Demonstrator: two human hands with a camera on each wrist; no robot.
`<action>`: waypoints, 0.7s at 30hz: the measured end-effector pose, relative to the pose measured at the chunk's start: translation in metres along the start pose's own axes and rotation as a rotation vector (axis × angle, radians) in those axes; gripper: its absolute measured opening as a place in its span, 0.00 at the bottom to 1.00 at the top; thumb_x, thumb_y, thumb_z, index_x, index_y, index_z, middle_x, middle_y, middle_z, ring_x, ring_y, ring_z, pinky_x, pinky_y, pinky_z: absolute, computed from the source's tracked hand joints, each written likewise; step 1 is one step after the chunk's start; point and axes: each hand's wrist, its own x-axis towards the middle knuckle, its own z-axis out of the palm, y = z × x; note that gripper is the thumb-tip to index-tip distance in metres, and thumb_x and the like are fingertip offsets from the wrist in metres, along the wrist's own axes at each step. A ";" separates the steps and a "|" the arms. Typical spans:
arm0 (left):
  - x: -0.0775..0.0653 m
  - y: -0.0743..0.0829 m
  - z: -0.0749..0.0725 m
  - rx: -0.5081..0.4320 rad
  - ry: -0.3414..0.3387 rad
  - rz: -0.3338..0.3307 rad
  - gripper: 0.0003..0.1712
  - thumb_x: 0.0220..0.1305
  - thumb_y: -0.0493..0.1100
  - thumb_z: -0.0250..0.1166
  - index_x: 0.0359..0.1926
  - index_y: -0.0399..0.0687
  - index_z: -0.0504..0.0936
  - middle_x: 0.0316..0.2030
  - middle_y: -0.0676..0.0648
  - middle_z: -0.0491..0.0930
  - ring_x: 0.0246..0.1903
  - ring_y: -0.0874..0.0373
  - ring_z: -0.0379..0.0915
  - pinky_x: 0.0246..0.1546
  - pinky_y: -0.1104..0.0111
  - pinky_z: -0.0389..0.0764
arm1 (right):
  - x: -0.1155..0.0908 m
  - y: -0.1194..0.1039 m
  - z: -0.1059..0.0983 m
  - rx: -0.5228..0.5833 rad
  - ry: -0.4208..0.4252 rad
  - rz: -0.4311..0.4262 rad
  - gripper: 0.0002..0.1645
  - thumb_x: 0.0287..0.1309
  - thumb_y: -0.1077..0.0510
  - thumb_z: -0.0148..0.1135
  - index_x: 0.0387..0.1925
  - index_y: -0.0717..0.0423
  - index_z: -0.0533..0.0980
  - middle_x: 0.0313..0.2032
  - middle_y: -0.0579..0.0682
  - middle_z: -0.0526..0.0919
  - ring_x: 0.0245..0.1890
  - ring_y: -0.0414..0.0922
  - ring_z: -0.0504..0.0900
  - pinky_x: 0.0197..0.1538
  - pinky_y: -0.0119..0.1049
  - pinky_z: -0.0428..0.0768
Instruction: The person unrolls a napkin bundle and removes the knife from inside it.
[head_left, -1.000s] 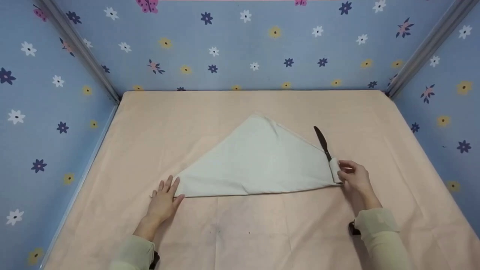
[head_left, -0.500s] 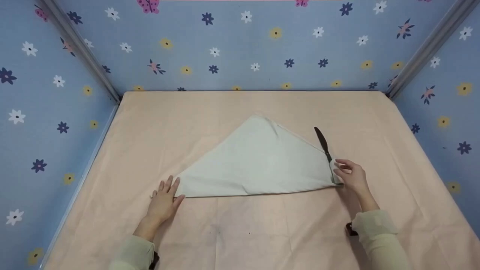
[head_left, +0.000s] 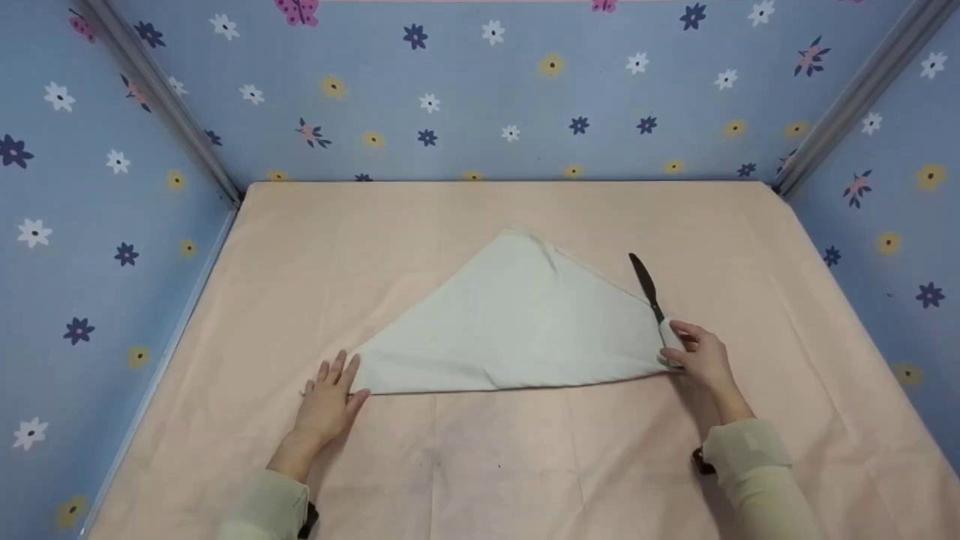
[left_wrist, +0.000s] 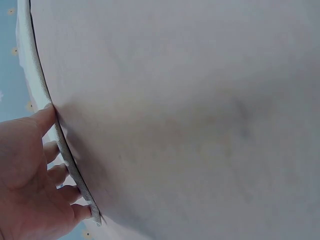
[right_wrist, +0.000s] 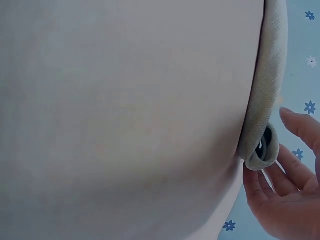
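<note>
A pale cloth napkin (head_left: pixel 495 322), folded into a triangle, lies with its long edge towards me. Its right corner is rolled around the lower part of a dark table knife (head_left: pixel 643 277), whose blade sticks out beyond the roll. My right hand (head_left: pixel 705 364) holds this rolled corner (right_wrist: pixel 270 150), thumb on the near side and fingers along the outer side. In the right wrist view a dark end shows inside the roll. My left hand (head_left: pixel 324 405) rests on the napkin's left corner with its fingers spread. The left wrist view shows those fingertips along the cloth's edge (left_wrist: pixel 75 170).
A peach cloth (head_left: pixel 510 465) with creases covers the table. Blue flowered panels (head_left: pixel 480 90) stand behind it and at both sides, with grey posts (head_left: pixel 855 97) at the back corners.
The right hand's fingers and thumb have shifted slightly on the rolled corner, and its thumb now lies across the roll's lower end. Left hand, napkin and knife stay essentially in place.
</note>
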 end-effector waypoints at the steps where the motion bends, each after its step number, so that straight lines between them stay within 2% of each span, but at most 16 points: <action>1: 0.000 0.000 0.000 -0.001 0.002 0.001 0.35 0.65 0.51 0.50 0.65 0.37 0.53 0.64 0.33 0.46 0.61 0.32 0.39 0.53 0.37 0.47 | 0.000 0.000 0.000 0.003 -0.009 0.014 0.34 0.49 0.66 0.62 0.58 0.69 0.62 0.54 0.70 0.66 0.52 0.63 0.68 0.50 0.48 0.72; 8: 0.000 0.000 0.000 -0.001 0.012 0.012 0.34 0.64 0.50 0.51 0.65 0.37 0.54 0.64 0.33 0.47 0.61 0.32 0.40 0.53 0.37 0.48 | 0.001 0.001 0.002 0.006 -0.024 0.049 0.42 0.43 0.68 0.65 0.61 0.67 0.59 0.53 0.71 0.65 0.52 0.62 0.68 0.53 0.50 0.68; 14: -0.001 0.001 -0.001 0.000 0.025 0.023 0.35 0.64 0.50 0.52 0.65 0.37 0.54 0.64 0.33 0.48 0.61 0.31 0.41 0.53 0.37 0.49 | 0.002 0.002 0.001 -0.011 -0.012 0.031 0.42 0.41 0.68 0.66 0.60 0.68 0.60 0.53 0.72 0.66 0.52 0.63 0.68 0.54 0.51 0.67; 21: 0.000 0.000 -0.002 0.003 0.006 0.012 0.35 0.64 0.51 0.52 0.65 0.38 0.53 0.64 0.33 0.47 0.61 0.32 0.40 0.52 0.36 0.49 | 0.002 0.005 0.001 0.005 0.002 0.014 0.40 0.41 0.70 0.65 0.59 0.68 0.61 0.52 0.71 0.67 0.51 0.63 0.69 0.52 0.50 0.69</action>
